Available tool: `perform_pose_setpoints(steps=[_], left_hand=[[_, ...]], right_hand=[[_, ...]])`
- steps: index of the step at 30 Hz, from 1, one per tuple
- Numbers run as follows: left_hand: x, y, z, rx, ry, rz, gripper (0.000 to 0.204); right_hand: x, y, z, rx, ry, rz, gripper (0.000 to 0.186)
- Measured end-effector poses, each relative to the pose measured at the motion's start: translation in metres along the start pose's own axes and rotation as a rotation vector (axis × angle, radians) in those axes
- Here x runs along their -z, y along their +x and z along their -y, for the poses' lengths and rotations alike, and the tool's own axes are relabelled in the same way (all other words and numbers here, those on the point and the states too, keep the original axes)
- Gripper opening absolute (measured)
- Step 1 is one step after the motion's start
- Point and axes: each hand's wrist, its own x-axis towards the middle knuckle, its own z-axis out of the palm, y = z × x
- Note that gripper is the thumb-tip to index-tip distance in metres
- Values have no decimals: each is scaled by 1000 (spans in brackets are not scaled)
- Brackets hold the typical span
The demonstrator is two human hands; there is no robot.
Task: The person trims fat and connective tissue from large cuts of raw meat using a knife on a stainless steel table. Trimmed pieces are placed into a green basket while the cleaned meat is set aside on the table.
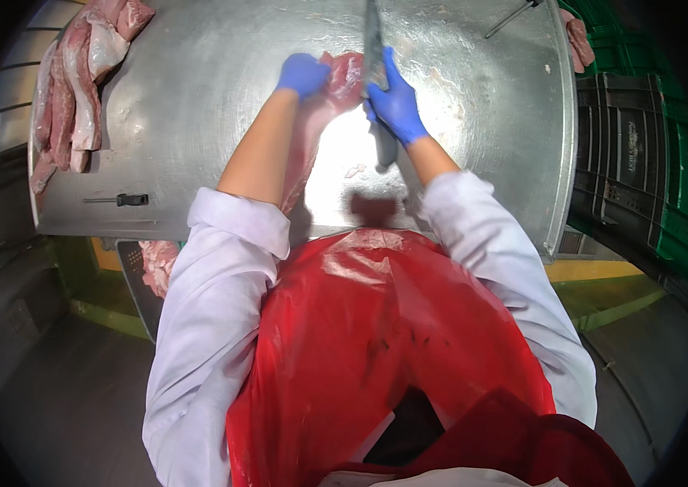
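A long strip of pink raw meat (pixel 345 79) lies on the metal table, running back toward me under my left forearm. At its far end my left hand (pixel 304 75), in a blue glove, is closed against the meat; the fingertips are hidden. Just right of the meat, my gloved right hand (pixel 396 101) holds a large knife (pixel 373 40) by its dark handle. The blade is slightly blurred, points away from me and stands beside the meat's right edge. My right hand's fingers are partly stretched along the knife.
The metal table (pixel 189 97) bears several pale pink meat pieces (pixel 76 81) at left. A thin rod with a dark handle (pixel 131 200) lies front left, another rod tool (pixel 510 20) far right. Black crates (pixel 624 154) and green crates (pixel 685 162) stand right. A meat-filled bin (pixel 139 280) sits below.
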Motion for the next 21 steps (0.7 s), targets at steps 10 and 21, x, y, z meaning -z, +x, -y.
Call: perform_pose_setpoints(steps=[10, 21], left_hand=[[16, -15, -16, 42, -102, -115, 31], [72, -13, -89, 25, -509, -18, 25]], right_hand=[[-29, -18, -14, 27, -298, 357, 79], [-54, -31, -21, -88, -14, 393, 73]])
